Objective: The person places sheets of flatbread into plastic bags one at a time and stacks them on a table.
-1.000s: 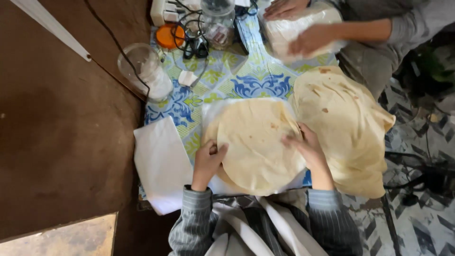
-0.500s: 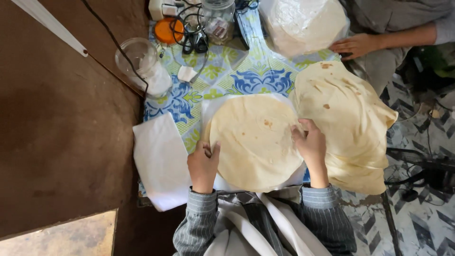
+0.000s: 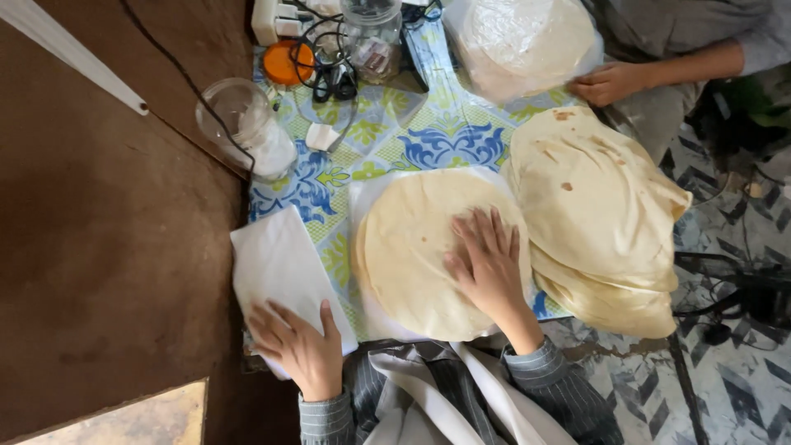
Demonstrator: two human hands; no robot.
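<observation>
Flat and unclenched, my right hand pressed one round flatbread on the patterned cloth; my left hand, fingers spread, lay on one white sheet. Beside it I saw one flatbread stack, one bagged stack, two jars, one orange lid.

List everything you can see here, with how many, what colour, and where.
Flatbread: one, pale cream, centre, on white paper.
Flatbread stack: several, cream with brown spots, right.
Bagged flatbreads: one clear bag, top; another person's hand touches it.
White sheets: one pile, left edge of cloth.
Patterned cloth: one, blue, green and white, under everything.
Clear jar: one, lying at upper left.
Orange lid: one, top.
Glass jar: one, top.
Left hand: flat on the white sheets.
Right hand: flat on the flatbread.
</observation>
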